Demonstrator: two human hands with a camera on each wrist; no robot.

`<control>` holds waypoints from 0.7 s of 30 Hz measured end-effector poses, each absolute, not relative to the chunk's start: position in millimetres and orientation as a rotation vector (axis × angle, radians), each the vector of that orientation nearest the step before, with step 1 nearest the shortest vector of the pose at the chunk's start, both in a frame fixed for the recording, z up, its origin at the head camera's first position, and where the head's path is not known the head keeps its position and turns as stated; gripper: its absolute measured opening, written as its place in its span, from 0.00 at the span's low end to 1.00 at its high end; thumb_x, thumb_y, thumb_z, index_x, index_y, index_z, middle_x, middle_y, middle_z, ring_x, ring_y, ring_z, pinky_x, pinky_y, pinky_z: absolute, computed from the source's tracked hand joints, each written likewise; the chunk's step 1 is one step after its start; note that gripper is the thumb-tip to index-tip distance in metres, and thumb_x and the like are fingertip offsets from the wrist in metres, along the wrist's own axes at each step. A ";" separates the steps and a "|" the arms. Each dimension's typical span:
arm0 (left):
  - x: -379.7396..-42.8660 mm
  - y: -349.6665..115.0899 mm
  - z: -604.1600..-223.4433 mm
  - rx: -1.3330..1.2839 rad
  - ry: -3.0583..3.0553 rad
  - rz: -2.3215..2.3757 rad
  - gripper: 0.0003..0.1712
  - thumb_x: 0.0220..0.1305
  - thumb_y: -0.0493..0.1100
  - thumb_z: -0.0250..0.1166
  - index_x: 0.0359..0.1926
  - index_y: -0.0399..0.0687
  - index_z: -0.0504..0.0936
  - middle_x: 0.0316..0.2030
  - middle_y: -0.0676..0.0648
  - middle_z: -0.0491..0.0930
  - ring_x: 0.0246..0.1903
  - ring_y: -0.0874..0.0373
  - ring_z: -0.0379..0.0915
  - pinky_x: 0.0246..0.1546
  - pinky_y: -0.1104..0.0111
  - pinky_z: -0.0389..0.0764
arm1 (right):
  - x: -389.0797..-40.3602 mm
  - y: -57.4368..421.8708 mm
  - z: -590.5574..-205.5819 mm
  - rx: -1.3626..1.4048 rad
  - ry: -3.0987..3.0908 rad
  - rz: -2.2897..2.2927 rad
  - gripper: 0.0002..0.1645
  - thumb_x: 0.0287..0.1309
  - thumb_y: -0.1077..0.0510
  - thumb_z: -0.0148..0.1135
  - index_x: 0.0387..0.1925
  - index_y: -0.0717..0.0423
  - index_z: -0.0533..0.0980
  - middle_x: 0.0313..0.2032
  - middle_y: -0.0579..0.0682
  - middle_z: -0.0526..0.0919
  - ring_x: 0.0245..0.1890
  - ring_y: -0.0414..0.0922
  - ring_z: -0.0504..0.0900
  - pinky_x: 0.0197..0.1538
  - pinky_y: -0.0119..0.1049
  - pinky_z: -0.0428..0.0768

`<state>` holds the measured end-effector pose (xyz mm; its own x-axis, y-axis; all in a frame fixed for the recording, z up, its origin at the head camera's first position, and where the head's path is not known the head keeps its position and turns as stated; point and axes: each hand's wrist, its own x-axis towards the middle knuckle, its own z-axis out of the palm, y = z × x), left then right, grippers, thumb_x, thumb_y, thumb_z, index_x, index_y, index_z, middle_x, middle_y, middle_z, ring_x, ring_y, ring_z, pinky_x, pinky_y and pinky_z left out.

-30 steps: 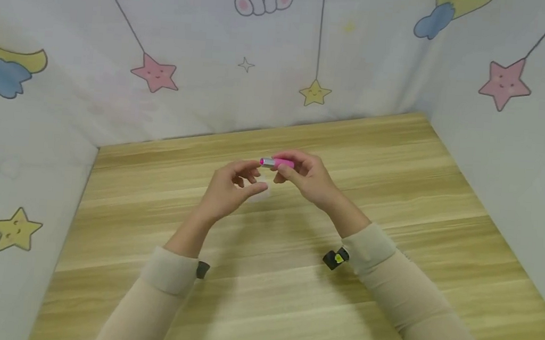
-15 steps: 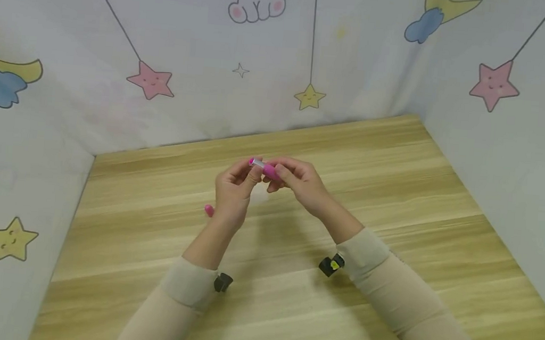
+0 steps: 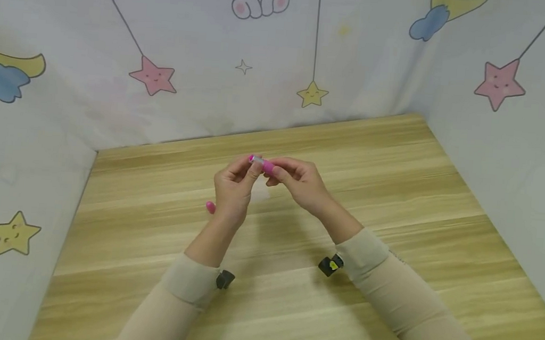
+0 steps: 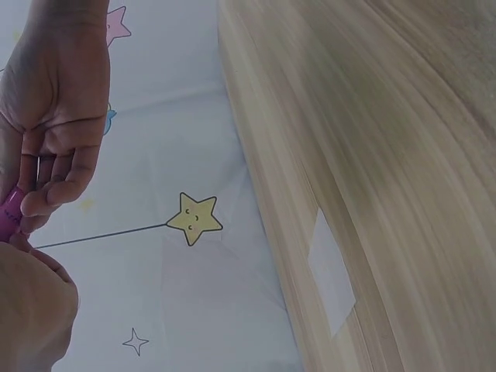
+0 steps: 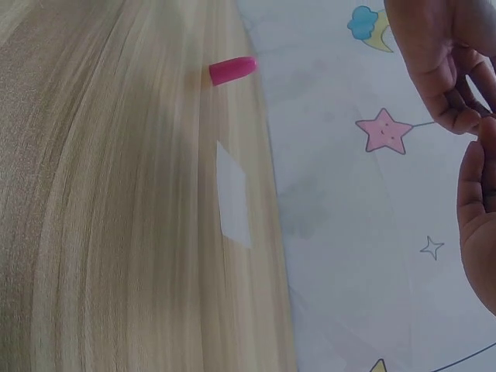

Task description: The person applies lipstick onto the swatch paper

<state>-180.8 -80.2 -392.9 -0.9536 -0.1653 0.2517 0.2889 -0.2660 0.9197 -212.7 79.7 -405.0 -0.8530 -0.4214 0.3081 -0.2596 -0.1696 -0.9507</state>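
Note:
A lipstick (image 3: 269,166) with a pink base, silver collar and bright pink tip is held between both hands above the table. My left hand (image 3: 233,193) pinches the silver part near the tip, thumb on the near side. My right hand (image 3: 302,185) grips the pink base between thumb and fingers. In the left wrist view, part of the pink base (image 4: 11,213) with small lettering shows between the hands. On the table, left of my left hand, lies a pink lipstick cap (image 3: 210,207), seen whole as the cap (image 5: 232,70) in the right wrist view.
A small white paper piece (image 3: 260,192) lies flat on the wood-grain table (image 3: 374,162) beneath the hands. Cloth walls (image 3: 201,100) printed with stars enclose the table's back and sides. A black wrist device (image 3: 330,265) hangs at my right cuff, another device (image 3: 225,279) at my left.
My left hand has turned and closed its thumb and fingers on the lipstick's silver part. The lipstick has tilted and shifted slightly left. The cap has come into view beside my left hand.

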 end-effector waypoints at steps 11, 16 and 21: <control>-182.9 -77.7 -389.7 -0.059 -1.573 -2.306 0.07 0.67 0.36 0.65 0.38 0.50 0.89 0.35 0.52 0.85 0.37 0.61 0.82 0.51 0.67 0.82 | -208.8 78.2 -406.1 -0.813 2.058 -2.193 0.12 0.69 0.69 0.60 0.51 0.71 0.79 0.43 0.62 0.86 0.35 0.44 0.89 0.48 0.43 0.86; -181.5 -78.6 -388.7 -0.089 -1.561 -2.309 0.07 0.65 0.38 0.66 0.36 0.55 0.89 0.35 0.53 0.85 0.36 0.62 0.81 0.49 0.69 0.81 | -208.2 75.4 -405.0 -0.859 2.056 -2.193 0.12 0.72 0.67 0.56 0.50 0.73 0.79 0.39 0.66 0.85 0.33 0.45 0.89 0.47 0.45 0.86; -180.2 -79.9 -388.8 -0.134 -1.586 -2.295 0.05 0.60 0.45 0.69 0.37 0.57 0.89 0.36 0.54 0.84 0.38 0.62 0.81 0.50 0.69 0.81 | -210.1 74.0 -407.3 -0.900 2.025 -2.185 0.18 0.77 0.60 0.51 0.46 0.75 0.79 0.32 0.60 0.84 0.29 0.44 0.88 0.42 0.44 0.87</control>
